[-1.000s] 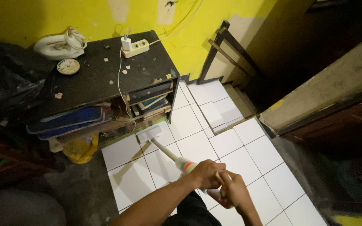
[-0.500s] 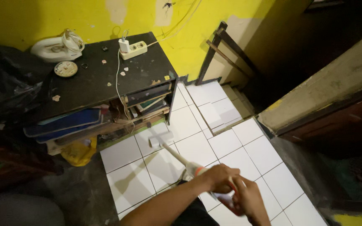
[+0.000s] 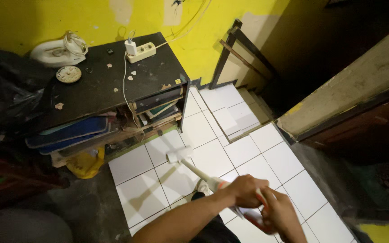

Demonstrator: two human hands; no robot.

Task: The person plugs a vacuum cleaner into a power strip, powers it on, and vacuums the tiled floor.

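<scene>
Mop head point(image 3: 179, 154) sits flat on the white tile floor point(image 3: 212, 157) just off the front right corner of the dark bench point(image 3: 104, 85), up-left of your hands; the white handle point(image 3: 199, 173) runs diagonally from it down-right toward you. Your left hand point(image 3: 247, 190) is clamped on the handle nearer the head, your right hand point(image 3: 281, 213) is wrapped on the end just behind, the two almost touching. Both hands are motion-blurred, and the handle end is hidden inside the right grip.

left hand point(image 3: 246, 190), right hand point(image 3: 282, 213), fingers curled shut
</scene>
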